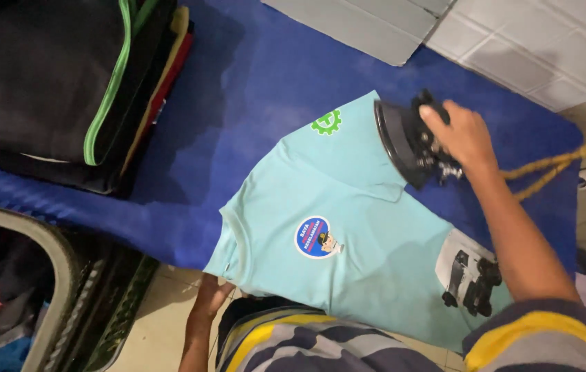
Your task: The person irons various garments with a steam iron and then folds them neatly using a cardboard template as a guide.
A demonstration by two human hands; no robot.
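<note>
One pale turquoise cotton T-shirt lies spread flat on the blue padded worktop, its collar toward the near edge. At the shirt's far sleeve, the right hand has its grip clamped on the handle of a black clothes iron, tipped on its side. The left hand holds the shirt's collar edge, fingers hidden. Beyond the shirt sits a stack of folded dark garments.
</note>
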